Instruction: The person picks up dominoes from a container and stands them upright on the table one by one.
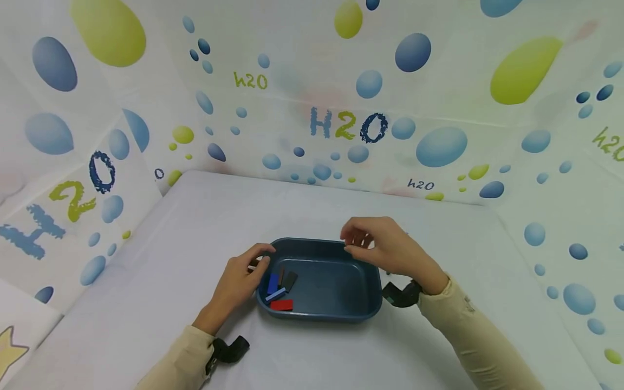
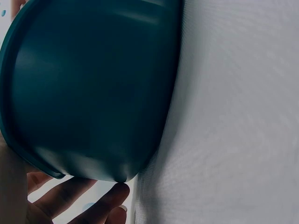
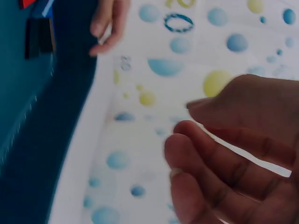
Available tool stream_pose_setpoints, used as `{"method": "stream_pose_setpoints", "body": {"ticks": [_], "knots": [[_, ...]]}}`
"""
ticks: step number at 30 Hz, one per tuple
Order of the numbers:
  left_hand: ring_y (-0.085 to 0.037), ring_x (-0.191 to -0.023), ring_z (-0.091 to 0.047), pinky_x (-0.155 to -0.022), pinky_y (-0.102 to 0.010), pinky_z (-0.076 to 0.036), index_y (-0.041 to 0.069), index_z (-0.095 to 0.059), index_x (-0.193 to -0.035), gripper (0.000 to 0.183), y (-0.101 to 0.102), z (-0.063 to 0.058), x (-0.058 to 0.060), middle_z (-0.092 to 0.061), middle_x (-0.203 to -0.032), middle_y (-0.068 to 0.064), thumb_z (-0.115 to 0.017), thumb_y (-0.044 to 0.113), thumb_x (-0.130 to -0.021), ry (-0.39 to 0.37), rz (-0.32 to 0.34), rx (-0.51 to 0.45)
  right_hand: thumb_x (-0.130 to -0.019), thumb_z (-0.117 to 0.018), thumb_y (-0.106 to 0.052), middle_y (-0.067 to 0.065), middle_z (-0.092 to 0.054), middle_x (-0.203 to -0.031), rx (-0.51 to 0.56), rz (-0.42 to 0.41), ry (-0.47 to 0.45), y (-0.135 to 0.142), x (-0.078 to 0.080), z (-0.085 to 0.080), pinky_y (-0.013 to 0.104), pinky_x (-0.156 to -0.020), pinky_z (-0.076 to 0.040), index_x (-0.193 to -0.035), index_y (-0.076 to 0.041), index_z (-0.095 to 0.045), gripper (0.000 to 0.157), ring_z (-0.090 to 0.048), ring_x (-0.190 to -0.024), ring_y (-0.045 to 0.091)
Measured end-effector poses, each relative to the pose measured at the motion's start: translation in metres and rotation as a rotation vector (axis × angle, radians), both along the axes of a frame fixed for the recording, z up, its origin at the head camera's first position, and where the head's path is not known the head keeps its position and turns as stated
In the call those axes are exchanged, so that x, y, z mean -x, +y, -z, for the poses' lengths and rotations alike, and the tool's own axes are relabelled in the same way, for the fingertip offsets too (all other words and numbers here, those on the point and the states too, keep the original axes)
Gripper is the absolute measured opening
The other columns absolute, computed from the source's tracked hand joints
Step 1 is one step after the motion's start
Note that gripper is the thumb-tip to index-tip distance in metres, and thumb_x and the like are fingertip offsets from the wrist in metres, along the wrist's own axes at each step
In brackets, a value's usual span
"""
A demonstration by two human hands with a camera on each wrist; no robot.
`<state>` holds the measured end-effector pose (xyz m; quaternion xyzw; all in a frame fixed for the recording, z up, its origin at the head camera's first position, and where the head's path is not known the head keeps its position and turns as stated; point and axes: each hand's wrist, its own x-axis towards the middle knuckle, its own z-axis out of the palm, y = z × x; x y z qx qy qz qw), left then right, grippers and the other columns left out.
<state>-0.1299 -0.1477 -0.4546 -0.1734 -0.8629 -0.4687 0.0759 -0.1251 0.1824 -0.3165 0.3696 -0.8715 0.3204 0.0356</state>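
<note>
A dark blue plastic basin [image 1: 331, 317] stands on the white cloth. Inside, at its left end, lie small flat blocks: a red block [image 1: 281, 305], a light blue block [image 1: 275, 294], a dark blue block [image 1: 273, 284], a brown block [image 1: 281, 276] and a black block [image 1: 291, 281]. My left hand [image 1: 241, 276] holds the basin's left end, thumb at the rim and fingertips against the outer wall [image 2: 93, 93]. Over the far right rim hovers my right hand [image 1: 382, 244], fingers loosely bent; the right wrist view shows nothing between thumb and fingertips [image 3: 177, 144].
White cloth [image 1: 195, 216] covers the table around the basin. Behind and at both sides rise white sheets [image 1: 292, 54] printed with blue and green drops. A black wrist camera [image 1: 231, 349] sits on the left wrist, another black camera [image 1: 402, 294] on the right.
</note>
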Motion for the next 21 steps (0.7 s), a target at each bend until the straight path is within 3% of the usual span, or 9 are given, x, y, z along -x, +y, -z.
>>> {"method": "stream_pose_setpoints", "body": {"ticks": [9, 17, 21], "knots": [[-0.028, -0.093, -0.073, -0.077, -0.048, -0.060, 0.017, -0.068, -0.126, 0.023, 0.000, -0.001, -0.001, -0.070, -0.127, -0.011, -0.060, 0.012, -0.106, 0.015, 0.012, -0.006, -0.094, -0.074, -0.002, -0.003, -0.068, -0.092, 0.017, -0.188, -0.112, -0.051, 0.030, 0.023, 0.030, -0.073, -0.058, -0.107, -0.009, -0.071, 0.015, -0.062, -0.078, 0.007], [-0.031, -0.093, -0.074, -0.078, -0.050, -0.060, 0.016, -0.068, -0.125, 0.022, 0.000, 0.000, 0.001, -0.072, -0.123, -0.012, -0.061, 0.010, -0.105, 0.040, 0.018, -0.008, -0.094, -0.072, 0.001, 0.011, -0.072, -0.102, -0.073, -0.281, -0.203, -0.087, 0.038, 0.045, 0.030, -0.080, -0.057, -0.112, -0.002, -0.070, 0.019, -0.065, -0.085, 0.007], [-0.031, -0.092, -0.074, -0.076, -0.049, -0.060, 0.017, -0.068, -0.125, 0.023, -0.001, 0.000, 0.002, -0.073, -0.120, -0.012, -0.062, 0.010, -0.105, 0.058, 0.019, -0.001, -0.094, -0.075, -0.001, 0.006, -0.072, -0.103, -0.125, -0.311, -0.225, -0.099, 0.041, 0.059, 0.025, -0.078, -0.055, -0.114, -0.003, -0.070, 0.021, -0.065, -0.087, 0.004]]}}
